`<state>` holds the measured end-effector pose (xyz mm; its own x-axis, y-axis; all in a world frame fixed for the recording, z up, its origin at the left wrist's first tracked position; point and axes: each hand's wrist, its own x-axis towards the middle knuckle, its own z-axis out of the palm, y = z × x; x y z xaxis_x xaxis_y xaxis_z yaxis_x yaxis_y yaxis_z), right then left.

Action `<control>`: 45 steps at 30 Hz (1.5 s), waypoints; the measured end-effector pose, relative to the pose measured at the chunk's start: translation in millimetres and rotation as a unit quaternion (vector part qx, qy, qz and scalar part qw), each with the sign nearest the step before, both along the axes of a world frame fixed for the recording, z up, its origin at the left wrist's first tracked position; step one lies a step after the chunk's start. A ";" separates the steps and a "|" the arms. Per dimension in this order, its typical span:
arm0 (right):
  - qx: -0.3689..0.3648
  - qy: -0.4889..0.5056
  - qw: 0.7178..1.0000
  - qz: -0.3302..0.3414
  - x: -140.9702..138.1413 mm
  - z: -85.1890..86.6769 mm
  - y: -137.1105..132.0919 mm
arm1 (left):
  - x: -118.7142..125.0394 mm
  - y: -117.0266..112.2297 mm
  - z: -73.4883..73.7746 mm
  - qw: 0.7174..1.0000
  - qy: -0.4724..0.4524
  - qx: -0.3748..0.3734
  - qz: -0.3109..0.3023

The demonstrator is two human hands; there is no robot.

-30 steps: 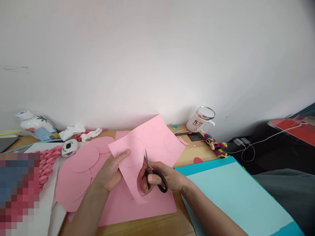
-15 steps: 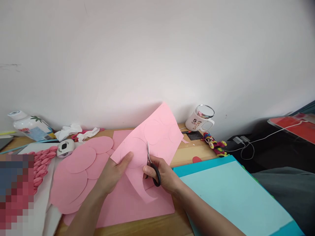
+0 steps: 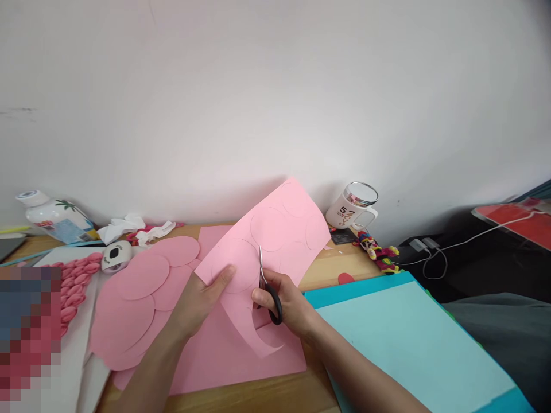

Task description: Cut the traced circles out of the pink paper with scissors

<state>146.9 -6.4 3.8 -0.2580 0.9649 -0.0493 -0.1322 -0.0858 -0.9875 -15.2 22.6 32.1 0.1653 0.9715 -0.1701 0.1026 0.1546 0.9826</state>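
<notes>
My left hand (image 3: 206, 295) pinches the lower left edge of a pink paper sheet (image 3: 297, 229) with circles drawn on it, thumb on top. Black-handled scissors (image 3: 275, 304) are gripped in my right hand (image 3: 286, 298). Their blades straddle the sheet beside one drawn circle, one blade showing in front. A curved offcut strip (image 3: 249, 332) hangs from the sheet below the blades. Underneath lies another pink sheet (image 3: 241, 367), flat on the wooden table. Overlapping pink paper circles (image 3: 138, 275) are spread left of my left forearm.
A white mug (image 3: 350, 206) and a small colourful figurine (image 3: 376, 252) stand near the wall. Blue and pale blue sheets (image 3: 404, 338) cover the right side. Crumpled tissues (image 3: 123, 228), a white bottle (image 3: 58, 218) and a white device (image 3: 116, 256) sit at left.
The held pink sheet has turned slightly, its right corner swinging outward to the right. The hanging strip has shifted a little to the right. Both hands keep their grips.
</notes>
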 end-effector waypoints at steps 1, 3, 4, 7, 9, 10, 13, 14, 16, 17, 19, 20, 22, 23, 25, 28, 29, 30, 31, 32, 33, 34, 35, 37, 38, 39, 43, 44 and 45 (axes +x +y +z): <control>0.000 -0.001 1.000 0.000 -0.1 -0.3 0.0 | 0.4 -0.3 0.6 1.000 -0.001 -0.002 0.007; 0.000 -0.005 1.000 0.002 -0.3 -0.6 0.0 | 0.7 -0.7 0.9 1.000 -0.004 -0.007 0.011; 0.001 -0.007 1.000 0.003 -0.5 -0.6 0.0 | 0.3 -0.5 0.7 1.000 -0.007 -0.009 0.011; 0.000 -0.007 1.000 0.005 -0.4 -0.5 0.1 | -2.3 0.7 -1.4 1.000 -0.012 -0.014 0.004; -0.003 -0.011 1.000 0.003 0.0 -0.4 0.1 | -4.5 1.6 -2.7 1.000 -0.010 -0.017 -0.006; -0.004 -0.013 1.000 0.003 0.2 -0.5 0.2 | -5.4 1.9 -3.1 1.000 -0.008 -0.017 -0.012; -0.002 -0.015 1.000 0.006 0.5 -0.6 0.1 | -6.3 1.7 -3.0 1.000 -0.003 -0.013 -0.012; -0.002 -0.016 1.000 0.007 0.4 -0.7 0.0 | -6.2 1.5 -2.7 1.000 -0.003 -0.013 -0.010; -0.002 -0.017 1.000 0.008 0.2 -1.0 -0.1 | -5.7 1.0 -2.1 1.000 -0.004 -0.011 -0.007; -0.002 -0.018 1.000 0.008 0.1 -1.3 -0.2 | -5.6 0.9 -1.9 1.000 -0.005 -0.009 -0.007; -0.005 -0.019 1.000 0.009 0.2 -2.4 -0.4 | -5.5 1.1 -1.4 1.000 -0.003 -0.008 -0.008; -0.007 -0.020 1.000 0.010 0.3 -3.2 -0.5 | -5.5 1.3 -1.1 1.000 -0.003 -0.008 -0.009; -0.012 -0.018 1.000 0.012 0.5 -4.8 -0.5 | -5.5 1.7 -0.4 1.000 -0.008 -0.010 -0.017; -0.013 -0.015 1.000 0.012 0.5 -5.5 -0.5 | -5.4 1.8 0.0 1.000 -0.013 -0.012 -0.020; -0.014 -0.007 1.000 0.013 0.1 -6.4 -0.5 | -4.9 1.8 1.1 0.999 -0.030 -0.018 -0.022; -0.014 0.002 1.000 0.014 -0.8 -6.7 -0.5 | -4.1 1.6 2.3 0.998 -0.051 -0.025 -0.023; -0.015 0.003 1.000 0.014 -0.9 -6.8 -0.6 | -4.0 1.7 2.4 0.998 -0.056 -0.023 -0.025; -0.017 0.002 1.000 0.014 -1.0 -6.9 -0.6 | -4.0 1.9 2.4 0.998 -0.059 -0.020 -0.028; -0.018 0.000 1.000 0.014 -0.9 -7.0 -0.6 | -4.1 2.1 2.2 0.998 -0.061 -0.016 -0.029; -0.019 -0.002 1.000 0.013 -0.8 -7.2 -0.5 | -4.3 2.4 1.9 0.998 -0.064 -0.014 -0.028; -0.019 -0.005 1.000 0.012 -0.6 -7.3 -0.4 | -4.6 2.7 1.4 0.997 -0.066 -0.012 -0.026; -0.019 -0.007 1.000 0.012 -0.4 -7.5 -0.3 | -5.0 3.0 0.9 0.997 -0.067 -0.012 -0.026; -0.018 -0.009 1.000 0.012 -0.3 -7.7 -0.1 | -5.4 3.2 0.4 0.997 -0.067 -0.012 -0.026; -0.017 -0.008 1.000 0.011 -0.1 -8.2 0.0 | -6.7 3.5 -1.0 0.998 -0.062 -0.007 -0.031; -0.017 -0.007 1.000 0.012 0.0 -8.6 0.0 | -7.5 3.6 -1.7 0.998 -0.056 -0.003 -0.035; -0.016 -0.006 1.000 0.012 0.1 -9.0 -0.2 | -8.3 3.7 -2.4 0.998 -0.051 0.001 -0.039; -0.013 -0.005 1.000 0.013 0.1 -10.9 -1.6 | -10.6 4.7 -4.3 0.998 -0.039 0.017 -0.048; -0.013 -0.002 1.000 0.012 0.0 -11.3 -1.9 | -10.8 4.9 -4.3 0.998 -0.038 0.018 -0.050; -0.014 0.002 1.000 0.012 -0.1 -11.6 -1.9 | -11.0 5.2 -4.2 0.998 -0.037 0.019 -0.052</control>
